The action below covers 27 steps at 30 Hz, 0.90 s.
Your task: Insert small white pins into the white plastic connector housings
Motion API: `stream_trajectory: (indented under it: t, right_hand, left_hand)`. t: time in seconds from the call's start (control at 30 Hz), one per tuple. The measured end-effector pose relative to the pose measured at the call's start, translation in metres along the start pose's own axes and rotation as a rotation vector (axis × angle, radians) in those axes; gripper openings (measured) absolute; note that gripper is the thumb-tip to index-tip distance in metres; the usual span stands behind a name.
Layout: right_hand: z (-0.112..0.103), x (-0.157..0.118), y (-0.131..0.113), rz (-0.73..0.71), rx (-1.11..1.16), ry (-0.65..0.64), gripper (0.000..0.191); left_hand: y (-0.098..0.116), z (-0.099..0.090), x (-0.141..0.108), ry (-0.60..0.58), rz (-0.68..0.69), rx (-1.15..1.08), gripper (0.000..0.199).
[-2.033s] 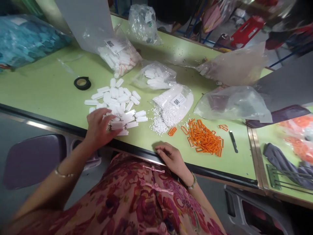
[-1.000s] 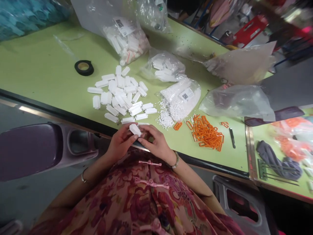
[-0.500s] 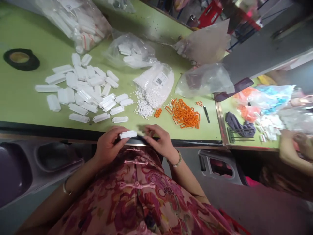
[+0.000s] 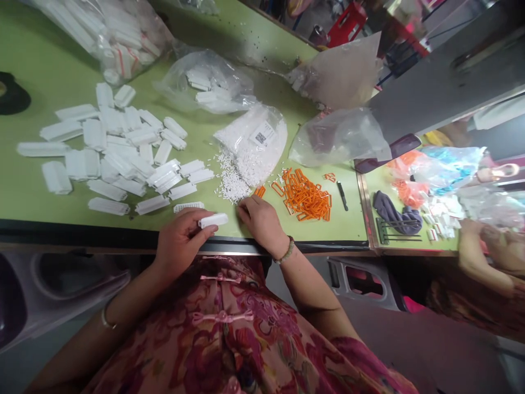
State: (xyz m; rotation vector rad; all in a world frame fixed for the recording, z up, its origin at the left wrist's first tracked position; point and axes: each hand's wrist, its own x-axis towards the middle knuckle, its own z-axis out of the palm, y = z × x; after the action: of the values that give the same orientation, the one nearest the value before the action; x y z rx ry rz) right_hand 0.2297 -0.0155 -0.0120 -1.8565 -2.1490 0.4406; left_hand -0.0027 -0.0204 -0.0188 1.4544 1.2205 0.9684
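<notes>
My left hand [image 4: 180, 241] grips a white ribbed plastic piece [image 4: 214, 220] between thumb and fingers, above the table's front edge. My right hand [image 4: 262, 221] reaches down to the near edge of a heap of tiny white plastic pins [image 4: 233, 180]. Its fingers are bent together, and the fingertips are partly hidden, so what they hold cannot be made out. Just beyond that hand lies a small orange piece [image 4: 260, 191], partly covered. A white piece with rows of holes [image 4: 187, 207] rests beside my left hand.
Many white plastic pieces [image 4: 123, 158] lie spread on the left. A clear bag of pins [image 4: 266, 142] spills at the centre. Orange frames [image 4: 307, 197] are heaped to the right, near a black pen-like tool [image 4: 342, 196]. A co-worker's arm [image 4: 479, 251] shows far right.
My right hand has moved forward from the table edge to the heap of pins, its fingers bending down. My left hand still holds the white piece, now turned smooth side up. The view has shifted slightly.
</notes>
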Motion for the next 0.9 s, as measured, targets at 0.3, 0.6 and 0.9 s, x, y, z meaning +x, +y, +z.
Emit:
stream_trajectory:
  t: [0.3,0.6,0.9]
  right_hand:
    - [0.001,0.010,0.012,-0.176,0.280,0.224,0.013]
    - [0.005,0.005,-0.009,-0.309,0.296,0.095,0.019]
    - [-0.003,-0.030,-0.014,0.138,0.881,0.084,0.020]
  left_hand:
    - [0.006,-0.003,0.001,-0.022,-0.109,-0.011,0.035]
    - [0.005,-0.005,0.000,-0.018,-0.080,0.015,0.032]
    - [-0.003,-0.007,-0.003,-0.073,-0.035,0.065,0.032]
